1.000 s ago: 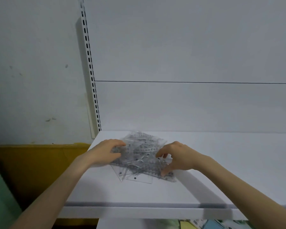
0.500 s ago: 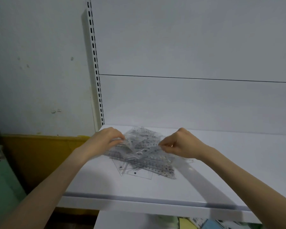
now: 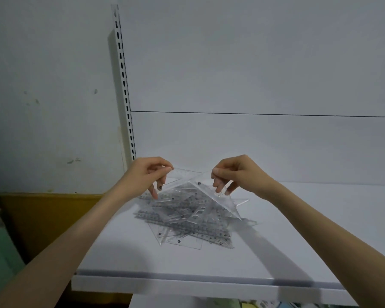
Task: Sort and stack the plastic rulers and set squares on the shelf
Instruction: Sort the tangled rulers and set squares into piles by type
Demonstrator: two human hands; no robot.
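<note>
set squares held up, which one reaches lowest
The clear plastic triangular set square in the right hand; its tip hangs over the pile; the one in the left hand sits higher.

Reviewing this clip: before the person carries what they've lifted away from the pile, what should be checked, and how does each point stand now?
1. Left hand pinches a clear piece: ok.
2. Right hand pinches the set square: ok.
3. Set square free of the pile: cannot tell; its lower corner overlaps the pile in view.
4. One piece per hand only: cannot tell; transparent layers overlap.
5. Bare shelf surface right of the pile for a stack: ok.
</note>
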